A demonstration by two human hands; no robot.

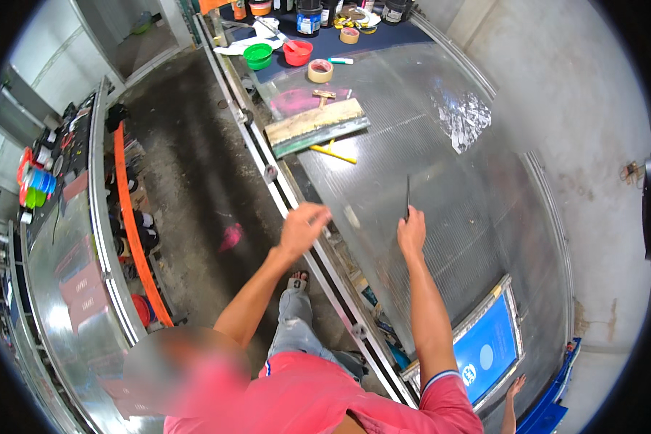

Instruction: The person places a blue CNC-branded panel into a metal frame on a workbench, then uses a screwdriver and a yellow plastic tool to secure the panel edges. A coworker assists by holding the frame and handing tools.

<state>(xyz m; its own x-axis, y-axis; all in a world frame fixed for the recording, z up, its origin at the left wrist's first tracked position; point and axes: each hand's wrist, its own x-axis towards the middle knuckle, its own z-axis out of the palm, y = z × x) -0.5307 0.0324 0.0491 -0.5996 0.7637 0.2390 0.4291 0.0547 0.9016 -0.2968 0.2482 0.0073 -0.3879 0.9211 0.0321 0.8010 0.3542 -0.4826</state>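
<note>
The right hand point(411, 235) is clamping a thin, flat dark blade point(408, 197), which is pointing toward 12 o'clock over the long glass table point(477, 181). The left hand point(301, 226) is hovering with loosely curled fingers, gripping nothing, above the metal edge rail point(282, 189). At 11 o'clock a broad wooden squeegee point(315, 126) is lying flat, with a tan tape roll point(320, 70) beyond it. At 5 o'clock a blue framed printing screen point(487, 352) is resting.
</note>
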